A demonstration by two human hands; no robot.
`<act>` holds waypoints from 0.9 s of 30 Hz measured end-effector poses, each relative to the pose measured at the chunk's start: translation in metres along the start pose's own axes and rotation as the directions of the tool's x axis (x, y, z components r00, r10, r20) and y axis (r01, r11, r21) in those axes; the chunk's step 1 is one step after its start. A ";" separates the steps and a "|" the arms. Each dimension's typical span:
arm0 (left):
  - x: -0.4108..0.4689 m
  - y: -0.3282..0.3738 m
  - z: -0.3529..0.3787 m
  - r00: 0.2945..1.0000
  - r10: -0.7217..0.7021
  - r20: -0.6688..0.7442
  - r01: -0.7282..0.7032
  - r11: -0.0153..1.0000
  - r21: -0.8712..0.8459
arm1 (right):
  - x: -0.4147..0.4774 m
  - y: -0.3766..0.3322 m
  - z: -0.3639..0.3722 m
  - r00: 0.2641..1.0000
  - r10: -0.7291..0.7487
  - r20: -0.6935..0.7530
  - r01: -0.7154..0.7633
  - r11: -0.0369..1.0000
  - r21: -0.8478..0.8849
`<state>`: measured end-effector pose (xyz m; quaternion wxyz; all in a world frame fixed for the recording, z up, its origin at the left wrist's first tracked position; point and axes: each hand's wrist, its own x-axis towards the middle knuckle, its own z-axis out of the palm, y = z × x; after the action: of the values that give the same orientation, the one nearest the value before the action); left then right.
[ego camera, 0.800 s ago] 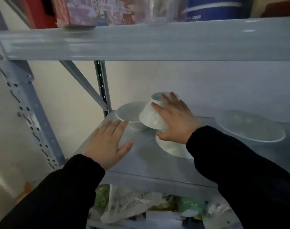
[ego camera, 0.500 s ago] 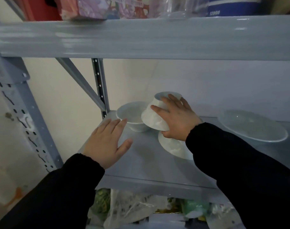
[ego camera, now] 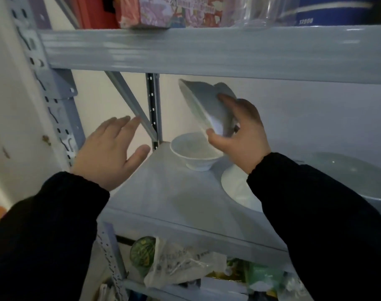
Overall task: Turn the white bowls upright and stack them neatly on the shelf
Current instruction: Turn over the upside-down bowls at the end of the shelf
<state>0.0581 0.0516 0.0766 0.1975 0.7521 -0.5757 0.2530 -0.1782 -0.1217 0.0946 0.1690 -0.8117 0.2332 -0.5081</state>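
Gripping a white bowl (ego camera: 207, 107), the right hand (ego camera: 241, 135) holds it in the air beneath the upper shelf beam (ego camera: 207, 51), clear of the shelf board (ego camera: 163, 192). The bowl is tipped on its side, its rim running from upper left to lower right and its mouth turned to the left. The thumb curls against the lower end of the rim and the fingers (ego camera: 226, 98) wrap over the outer wall near the foot.

Directly below and slightly left of the held bowl, a second white bowl (ego camera: 194, 152) stands upright on the shelf board near the back corner post (ego camera: 152, 105). The two do not touch.

A third white dish (ego camera: 237, 190) lies on the board to the right of the upright bowl. The right black sleeve (ego camera: 315, 213) hides much of it, so I cannot tell which way up it sits. Farther right is a pale glassy plate (ego camera: 348, 174).

The left hand (ego camera: 111, 148) holds nothing. It hovers above the front left of the shelf with fingers straight and spread, palm down, well apart from both bowls.

Printed boxes (ego camera: 174, 11) and a blue tub (ego camera: 332, 14) sit on the level above. Below the board are crumpled plastic bags (ego camera: 181, 263).
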 end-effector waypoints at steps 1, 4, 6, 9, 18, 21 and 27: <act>-0.002 -0.003 -0.011 1.000 -0.015 -0.022 0.015 1.000 0.004 | 0.000 -0.007 0.005 0.996 0.087 -0.003 -0.085 0.979 0.184; -0.013 -0.006 -0.033 0.997 -0.046 -0.054 0.047 0.999 0.007 | -0.007 -0.017 0.024 0.884 0.395 0.248 -0.456 0.620 0.638; -0.022 -0.003 -0.040 0.997 -0.049 -0.061 0.049 0.999 0.007 | -0.020 -0.015 0.042 0.758 0.461 0.462 -0.640 0.389 0.663; -0.035 0.000 -0.039 0.997 -0.062 -0.048 0.061 0.998 -0.002 | -0.042 -0.006 0.072 0.574 0.482 0.662 -0.800 0.153 0.581; -0.056 0.005 -0.022 0.997 -0.059 0.059 0.059 0.998 -0.003 | -0.061 0.001 0.099 0.355 0.619 0.701 -0.891 -0.003 0.454; -0.058 0.003 -0.018 0.994 -0.045 0.096 0.045 0.999 0.004 | -0.059 0.000 0.095 0.349 0.646 0.679 -0.921 0.103 0.375; -0.052 0.008 -0.009 0.988 -0.027 0.153 0.026 1.000 0.010 | -0.056 0.009 0.091 0.339 0.663 0.667 -0.939 0.191 0.287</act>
<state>0.0383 0.0950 0.0521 0.1530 0.7777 -0.5779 0.1943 -0.1187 -0.0950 0.0092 0.7220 -0.5245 0.4035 -0.2019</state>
